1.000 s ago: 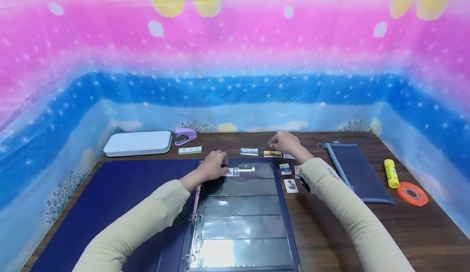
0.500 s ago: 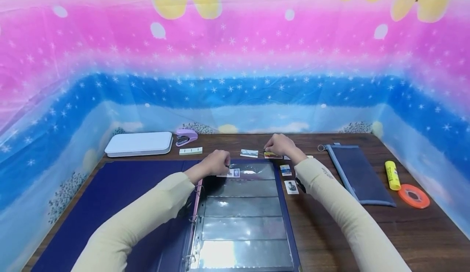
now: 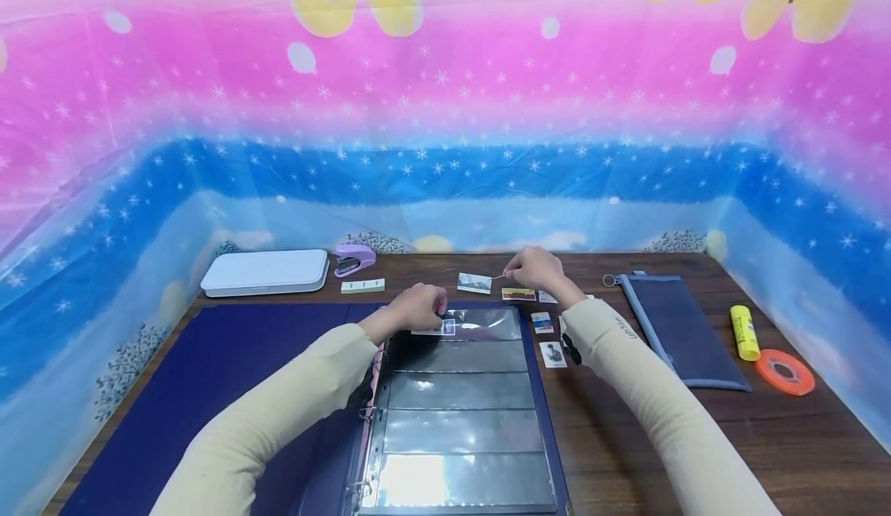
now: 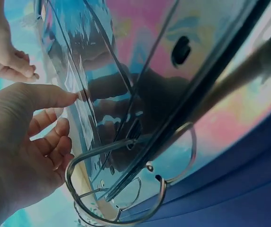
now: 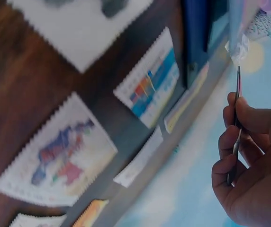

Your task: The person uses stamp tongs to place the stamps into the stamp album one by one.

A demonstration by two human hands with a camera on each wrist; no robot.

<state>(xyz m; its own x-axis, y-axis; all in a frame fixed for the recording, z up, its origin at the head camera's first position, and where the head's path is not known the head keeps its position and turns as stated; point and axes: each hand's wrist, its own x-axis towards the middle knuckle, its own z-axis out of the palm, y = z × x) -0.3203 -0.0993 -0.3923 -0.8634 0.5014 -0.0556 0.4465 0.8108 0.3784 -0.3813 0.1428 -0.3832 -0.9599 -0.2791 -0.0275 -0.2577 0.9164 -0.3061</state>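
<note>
In the head view my left hand (image 3: 420,307) is at the top pocket of a clear stamp album page (image 3: 459,389). The left wrist view shows the thumb (image 4: 59,96) against the film's edge, seemingly pinching it, with the other fingers curled. A stamp strip (image 3: 445,328) shows in that pocket, partly covered by the hand. My right hand (image 3: 537,268) grips tweezers (image 5: 237,120). Their tips meet the right edge of a pale landscape stamp (image 3: 475,282), which tilts above the table behind the album. In the right wrist view this stamp (image 5: 239,49) is blurred.
Several stamps, among them a yellow-brown one (image 3: 518,294) and a portrait stamp (image 3: 553,354), lie right of the navy ring binder (image 3: 230,392). Behind are a white case (image 3: 266,272), purple stapler (image 3: 355,259) and stamp strip (image 3: 363,286). Rightward lie a mesh pouch (image 3: 685,330), glue stick (image 3: 745,333) and orange tape roll (image 3: 785,372).
The tweezers have come onto the landscape stamp, and its right side has shifted and lifted. My left hand has slid slightly right along the top pocket, covering more of the strip.
</note>
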